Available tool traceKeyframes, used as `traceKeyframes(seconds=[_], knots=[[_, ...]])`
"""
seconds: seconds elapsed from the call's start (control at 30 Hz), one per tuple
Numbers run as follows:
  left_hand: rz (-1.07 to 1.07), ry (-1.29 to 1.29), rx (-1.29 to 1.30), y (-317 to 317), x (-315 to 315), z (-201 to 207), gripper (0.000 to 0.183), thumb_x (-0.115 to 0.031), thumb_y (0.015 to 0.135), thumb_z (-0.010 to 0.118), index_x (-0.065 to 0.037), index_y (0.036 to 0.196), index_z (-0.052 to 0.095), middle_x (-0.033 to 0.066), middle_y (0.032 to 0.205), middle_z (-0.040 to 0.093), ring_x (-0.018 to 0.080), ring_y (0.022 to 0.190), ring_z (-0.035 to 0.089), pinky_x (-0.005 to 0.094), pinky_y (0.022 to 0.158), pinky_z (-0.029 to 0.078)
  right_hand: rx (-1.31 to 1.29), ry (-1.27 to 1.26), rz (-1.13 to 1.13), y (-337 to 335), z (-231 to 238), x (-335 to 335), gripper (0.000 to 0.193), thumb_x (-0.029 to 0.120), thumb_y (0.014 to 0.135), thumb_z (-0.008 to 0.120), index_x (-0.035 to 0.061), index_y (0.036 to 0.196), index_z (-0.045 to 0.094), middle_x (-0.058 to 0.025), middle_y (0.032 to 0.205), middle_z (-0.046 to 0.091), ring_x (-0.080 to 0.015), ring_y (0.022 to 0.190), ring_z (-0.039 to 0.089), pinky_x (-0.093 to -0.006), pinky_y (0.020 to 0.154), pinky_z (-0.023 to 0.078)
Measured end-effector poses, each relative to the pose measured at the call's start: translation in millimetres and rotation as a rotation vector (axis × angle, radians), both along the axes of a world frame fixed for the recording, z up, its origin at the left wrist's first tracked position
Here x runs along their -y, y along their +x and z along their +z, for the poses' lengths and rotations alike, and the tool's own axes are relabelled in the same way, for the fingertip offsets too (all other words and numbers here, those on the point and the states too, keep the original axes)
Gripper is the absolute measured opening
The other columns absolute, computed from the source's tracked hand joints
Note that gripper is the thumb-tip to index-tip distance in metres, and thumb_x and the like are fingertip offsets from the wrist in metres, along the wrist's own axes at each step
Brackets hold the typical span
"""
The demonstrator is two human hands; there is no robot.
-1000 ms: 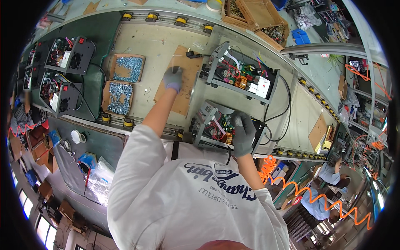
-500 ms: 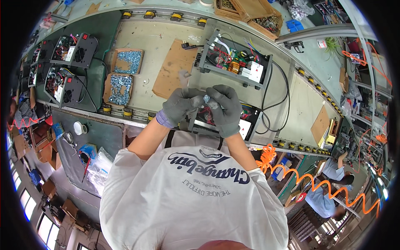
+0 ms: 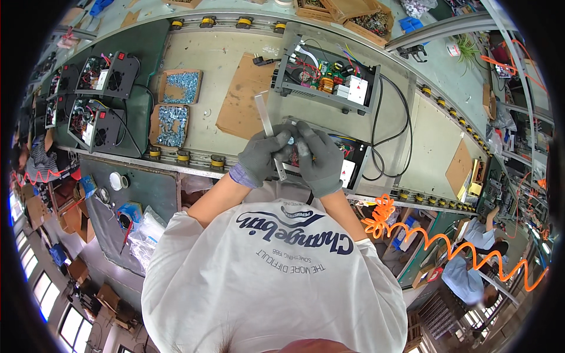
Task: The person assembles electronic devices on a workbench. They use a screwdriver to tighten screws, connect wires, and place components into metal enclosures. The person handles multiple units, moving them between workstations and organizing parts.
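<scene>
My left hand (image 3: 257,157), in a grey glove with a purple cuff, is closed around a flat metal strip (image 3: 263,113), whose far end sticks up past the fingers and whose near end shows below them. A small silvery bolt (image 3: 291,140) sits at the fingertips of my right hand (image 3: 319,163), gloved alike and pinched close to the left one. Beneath both hands lies an open-topped electronic unit (image 3: 348,169), partly hidden by the gloves. Beyond them stands a second open unit (image 3: 329,82) with coils, wires and a circuit board.
Two cardboard trays of small metal fasteners (image 3: 181,87) (image 3: 172,125) lie at the left. A flat cardboard sheet (image 3: 238,97) and a black power cable (image 3: 406,126) rest on the bench. Several black units (image 3: 109,76) stand far left. An orange coiled hose (image 3: 447,250) hangs at the right.
The metal strip in my left hand was blurred and has turned, so its length now shows on both sides of the fingers. My hands stay close together, with the bolt still between the fingertips.
</scene>
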State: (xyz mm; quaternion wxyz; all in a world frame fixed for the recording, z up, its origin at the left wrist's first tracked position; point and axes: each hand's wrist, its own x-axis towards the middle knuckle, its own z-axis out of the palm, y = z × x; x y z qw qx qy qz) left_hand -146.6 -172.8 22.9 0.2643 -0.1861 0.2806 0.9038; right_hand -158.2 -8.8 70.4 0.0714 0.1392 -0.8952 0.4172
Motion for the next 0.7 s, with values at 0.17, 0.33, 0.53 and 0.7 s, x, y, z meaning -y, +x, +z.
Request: traceKeyframes(seconds=[0.17, 0.33, 0.53, 0.7], knots=[[0.058, -0.1, -0.077, 0.8, 1.3, 0.7, 0.027, -0.01, 0.097, 0.062, 0.003, 0.119, 0.062, 0.0065, 0.086, 0.065, 0.0114, 0.069, 0.06, 0.0239, 0.061, 0.051, -0.003, 0.081, 0.158, -4.6, -1.6, -12.1, 0.034, 0.012, 0.082, 0.067, 0.0126, 0.116, 0.068, -0.0111, 0.099, 0.068, -0.0313, 0.078, 0.068, -0.0404, 0.065, 0.054], [-0.09, -0.607, -0.154, -4.0, -0.8, 26.1, 0.026, -0.005, 0.094, 0.063, 0.005, 0.118, 0.062, 0.0134, 0.102, 0.07, 0.016, 0.084, 0.07, 0.0284, 0.07, 0.058, -0.014, 0.358, 0.213, -0.8, 3.0, -16.2, 0.029, 0.013, 0.081, 0.066, 0.0142, 0.11, 0.066, -0.0072, 0.099, 0.067, -0.029, 0.077, 0.067, -0.04, 0.065, 0.054], [0.048, -0.621, -0.262, 2.3, -11.7, 33.5, 0.034, -0.028, 0.102, 0.055, 0.002, 0.119, 0.061, 0.0041, 0.092, 0.066, 0.0097, 0.075, 0.06, 0.0242, 0.064, 0.051, 0.071, 0.15, 0.151, -7.0, 4.5, -15.0, 0.02, 0.018, 0.082, 0.071, 0.0086, 0.099, 0.068, -0.0101, 0.089, 0.068, -0.0303, 0.07, 0.067, -0.0409, 0.061, 0.052], [-0.005, -0.724, -0.57, 10.6, -8.6, 14.8, 0.072, -0.064, 0.103, 0.027, -0.002, 0.123, 0.058, -0.0036, 0.078, 0.045, 0.006, 0.067, 0.037, 0.0222, 0.059, 0.03, 0.246, -0.377, -0.1, -6.5, 2.6, -13.0, 0.026, 0.025, 0.089, 0.072, 0.0011, 0.099, 0.068, -0.0115, 0.081, 0.068, -0.0216, 0.067, 0.066, -0.0317, 0.063, 0.05]])
